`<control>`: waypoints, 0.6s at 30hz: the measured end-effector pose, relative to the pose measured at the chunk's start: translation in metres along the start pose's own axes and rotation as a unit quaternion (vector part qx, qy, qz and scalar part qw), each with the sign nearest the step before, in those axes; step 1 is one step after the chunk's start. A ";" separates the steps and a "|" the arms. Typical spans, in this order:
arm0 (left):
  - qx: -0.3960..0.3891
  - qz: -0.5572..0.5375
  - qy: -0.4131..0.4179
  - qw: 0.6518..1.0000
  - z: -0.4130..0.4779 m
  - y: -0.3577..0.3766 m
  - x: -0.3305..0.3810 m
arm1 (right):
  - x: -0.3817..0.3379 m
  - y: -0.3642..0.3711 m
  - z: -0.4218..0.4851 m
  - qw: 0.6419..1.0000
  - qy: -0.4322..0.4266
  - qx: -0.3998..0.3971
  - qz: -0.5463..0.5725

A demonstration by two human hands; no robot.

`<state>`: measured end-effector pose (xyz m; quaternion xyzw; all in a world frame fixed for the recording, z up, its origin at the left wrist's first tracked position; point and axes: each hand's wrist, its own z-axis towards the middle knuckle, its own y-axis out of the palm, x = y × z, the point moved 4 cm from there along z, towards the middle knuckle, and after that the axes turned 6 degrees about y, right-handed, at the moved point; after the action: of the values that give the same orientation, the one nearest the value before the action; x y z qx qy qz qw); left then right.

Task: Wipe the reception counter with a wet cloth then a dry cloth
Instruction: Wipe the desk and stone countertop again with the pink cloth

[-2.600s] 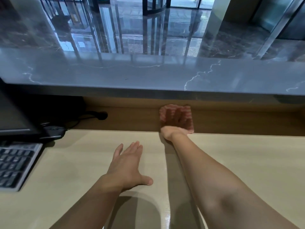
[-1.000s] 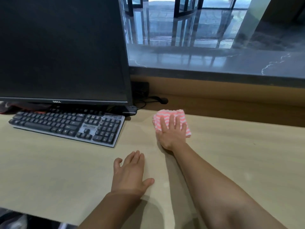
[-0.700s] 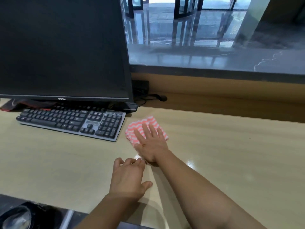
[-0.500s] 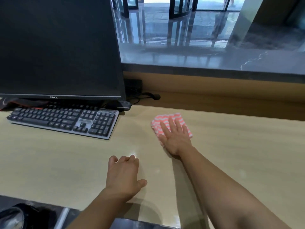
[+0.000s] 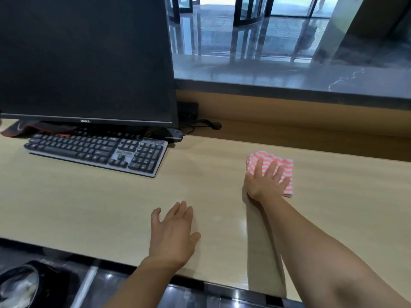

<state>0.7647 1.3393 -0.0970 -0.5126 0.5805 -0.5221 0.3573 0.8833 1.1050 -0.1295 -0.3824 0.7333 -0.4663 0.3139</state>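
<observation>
Right hand (image 5: 265,183) fingers spread flat atop the cloth (image 5: 279,162), well right of keyboard (image 5: 97,152). Left hand (image 5: 172,232) nearer, fingers straight, holding nothing.

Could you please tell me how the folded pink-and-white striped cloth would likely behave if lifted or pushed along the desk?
The folded pink-and-white striped cloth would probably go floppy and unfold when lifted, being thin layered fabric. Pressed flat under the right hand, it likely slides easily on the glossy beige desktop. It looks light.
</observation>
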 end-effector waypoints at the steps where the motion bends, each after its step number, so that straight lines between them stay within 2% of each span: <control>1: 0.008 -0.003 -0.003 1.000 -0.007 0.001 -0.001 | -0.017 0.007 -0.011 1.000 -0.015 0.003 -0.003; 6: 0.046 -0.010 -0.027 0.999 -0.038 0.000 -0.018 | -0.108 0.051 -0.086 0.984 -0.175 -0.020 -0.037; 11: 0.035 0.020 -0.039 0.998 -0.052 -0.003 -0.019 | -0.145 0.081 -0.136 0.935 -0.329 -0.059 -0.122; 15: 0.020 0.051 -0.037 0.998 -0.055 -0.001 -0.008 | -0.113 0.068 -0.128 0.923 -0.364 -0.041 -0.118; 18: 0.007 0.071 -0.044 0.996 -0.053 0.000 -0.004 | -0.071 0.053 -0.104 0.942 -0.321 -0.029 -0.091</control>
<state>0.7154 1.3553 -0.0872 -0.4904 0.5952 -0.4764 0.4223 0.8200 1.2261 -0.1327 -0.5855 0.5693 -0.3241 0.4775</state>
